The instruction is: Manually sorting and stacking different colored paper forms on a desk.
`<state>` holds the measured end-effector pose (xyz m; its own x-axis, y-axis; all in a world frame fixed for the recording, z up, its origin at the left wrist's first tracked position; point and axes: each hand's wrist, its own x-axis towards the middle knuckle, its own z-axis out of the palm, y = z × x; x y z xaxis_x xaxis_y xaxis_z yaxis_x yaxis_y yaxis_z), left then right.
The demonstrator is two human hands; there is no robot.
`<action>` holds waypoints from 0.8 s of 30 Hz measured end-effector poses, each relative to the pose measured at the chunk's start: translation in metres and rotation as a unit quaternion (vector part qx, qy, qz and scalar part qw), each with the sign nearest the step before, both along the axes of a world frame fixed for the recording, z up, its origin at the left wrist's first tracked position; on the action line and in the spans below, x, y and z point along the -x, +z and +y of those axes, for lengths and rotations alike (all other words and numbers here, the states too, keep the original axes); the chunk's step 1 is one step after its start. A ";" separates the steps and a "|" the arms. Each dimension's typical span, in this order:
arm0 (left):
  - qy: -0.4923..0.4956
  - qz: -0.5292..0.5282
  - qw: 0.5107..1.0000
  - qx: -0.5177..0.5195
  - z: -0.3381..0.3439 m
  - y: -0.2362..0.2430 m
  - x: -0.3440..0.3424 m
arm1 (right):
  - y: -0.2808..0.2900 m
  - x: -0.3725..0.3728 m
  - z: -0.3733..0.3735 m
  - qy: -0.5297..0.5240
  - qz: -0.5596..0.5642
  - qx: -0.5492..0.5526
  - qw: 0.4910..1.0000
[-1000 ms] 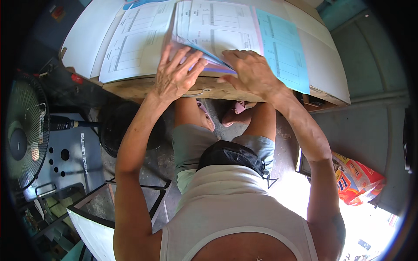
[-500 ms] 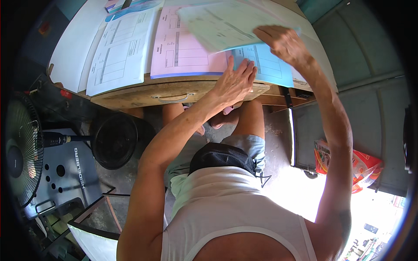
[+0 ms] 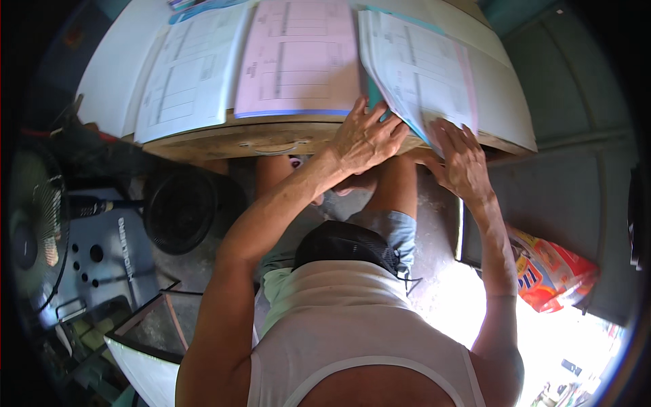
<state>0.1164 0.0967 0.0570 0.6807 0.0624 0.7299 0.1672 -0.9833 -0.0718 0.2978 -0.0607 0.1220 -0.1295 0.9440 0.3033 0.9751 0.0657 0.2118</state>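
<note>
On the right part of the table lies a set of printed form sheets (image 3: 424, 74), white on top, with blue and pink edges showing beneath. My left hand (image 3: 369, 139) rests at the near left corner of this set, fingers apart and touching the paper edge. My right hand (image 3: 462, 163) holds the near edge of the sheets, fingers on top and thumb below. Left of them lies a pink stack of forms (image 3: 298, 61) with a blue-violet lower edge. Farther left is a white stack of forms (image 3: 186, 78).
The wooden table's front has a drawer with a metal handle (image 3: 271, 147). A standing fan (image 3: 30, 234) and a round black bin (image 3: 180, 210) are at the left. A red plastic bag (image 3: 553, 268) sits by the grey metal panel (image 3: 542, 190) on the right.
My right hand has brought the sheets down from the air onto the right stack and moved toward the near edge. My left hand stays near the stack's near left corner.
</note>
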 end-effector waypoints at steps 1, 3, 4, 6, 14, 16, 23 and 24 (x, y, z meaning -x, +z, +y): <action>0.022 0.000 1.000 0.008 0.000 0.000 0.012 | -0.005 -0.006 -0.003 0.012 0.011 -0.006 1.000; 0.063 -0.073 0.995 0.022 0.005 0.010 0.048 | -0.018 -0.020 -0.007 -0.016 0.005 -0.014 1.000; 0.084 -0.070 0.994 0.022 0.016 0.017 0.076 | -0.019 -0.026 -0.009 -0.015 0.009 -0.027 0.999; 0.162 -0.028 0.984 0.068 0.047 0.030 0.145 | -0.016 -0.029 -0.007 -0.028 0.040 -0.043 0.998; 0.328 0.139 0.933 -0.055 0.115 0.021 0.319 | -0.006 -0.032 0.003 -0.109 0.168 -0.034 0.979; 0.284 0.035 0.957 -0.043 0.113 0.034 0.300 | -0.001 -0.033 0.006 -0.111 0.187 -0.050 0.975; 0.218 -0.021 0.967 0.132 0.111 0.056 0.171 | 0.017 -0.058 0.016 -0.221 0.301 -0.080 0.924; 0.199 0.036 0.978 0.047 0.112 0.056 0.155 | 0.014 -0.065 0.018 -0.199 0.323 -0.109 0.919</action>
